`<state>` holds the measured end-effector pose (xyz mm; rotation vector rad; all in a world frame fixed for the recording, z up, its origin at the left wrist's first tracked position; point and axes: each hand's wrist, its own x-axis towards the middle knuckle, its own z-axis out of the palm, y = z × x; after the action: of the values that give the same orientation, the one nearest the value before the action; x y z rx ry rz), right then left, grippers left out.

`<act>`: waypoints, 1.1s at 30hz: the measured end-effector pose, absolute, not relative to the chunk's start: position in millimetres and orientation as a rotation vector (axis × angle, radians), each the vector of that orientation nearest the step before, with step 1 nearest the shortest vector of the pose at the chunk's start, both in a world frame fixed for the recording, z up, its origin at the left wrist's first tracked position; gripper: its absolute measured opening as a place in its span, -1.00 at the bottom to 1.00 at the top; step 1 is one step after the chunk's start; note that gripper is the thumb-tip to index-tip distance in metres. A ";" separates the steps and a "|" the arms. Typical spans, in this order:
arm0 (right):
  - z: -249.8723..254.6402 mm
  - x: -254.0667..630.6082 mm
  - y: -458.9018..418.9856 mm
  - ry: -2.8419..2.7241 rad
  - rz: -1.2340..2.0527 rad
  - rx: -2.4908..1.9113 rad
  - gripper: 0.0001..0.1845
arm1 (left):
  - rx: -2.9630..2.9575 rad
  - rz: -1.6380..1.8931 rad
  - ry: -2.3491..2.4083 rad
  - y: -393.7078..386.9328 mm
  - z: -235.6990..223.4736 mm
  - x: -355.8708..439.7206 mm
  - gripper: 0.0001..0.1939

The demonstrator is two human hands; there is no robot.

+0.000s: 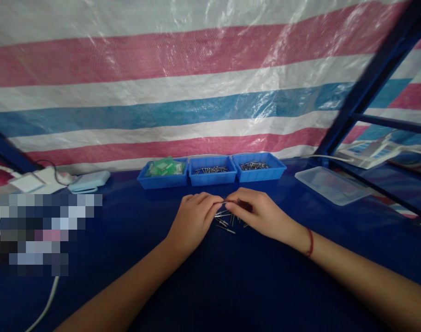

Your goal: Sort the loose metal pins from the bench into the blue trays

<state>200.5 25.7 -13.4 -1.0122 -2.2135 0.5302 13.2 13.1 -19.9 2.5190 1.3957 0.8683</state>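
Observation:
Over the dark blue tabletop, my left hand (pixel 196 214) and my right hand (pixel 260 210) meet at their fingertips. Both pinch a thin metal pin (pixel 224 202), most of it hidden by the fingers. Below them lies a small loose pile of slim metal pins (pixel 226 222), some with a thicker section, partly covered by my right hand. Just beyond the hands stand a blue bin (pixel 212 180) and a second blue bin (pixel 262 174), each holding many small metal pieces. A third blue bin (pixel 162 183) on the left contains green-and-clear plastic packets (pixel 165 167).
A translucent plastic lid (pixel 331 185) lies to the right, near a blue metal frame (pixel 355 101). Light blue cases (pixel 89 181) and a white cable (pixel 46 304) are at the left, beside a pixelated patch. A striped plastic sheet (pixel 196 106) closes off the back.

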 end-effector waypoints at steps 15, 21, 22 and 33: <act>-14.6 191.1 14.6 -2.032 1.027 -0.905 -0.78 | 1.782 1.157 1.302 2.2 -14.8 23.6 -0.85; -13.9 189.8 15.1 -2.023 1.112 -0.892 -0.75 | 1.773 1.128 1.269 2.5 -15.5 23.3 -0.84; -14.3 189.8 15.3 -2.013 1.123 -0.900 -0.76 | 1.772 1.128 1.264 2.5 -15.6 23.2 -0.84; -15.4 187.7 14.9 -1.911 1.176 -0.928 -0.79 | 1.795 1.131 1.280 2.3 -15.9 22.9 -0.82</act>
<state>187.7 14.9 -15.4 -0.9279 -1.9107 1.1762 22.9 2.3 -15.9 1.7953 1.2797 1.1312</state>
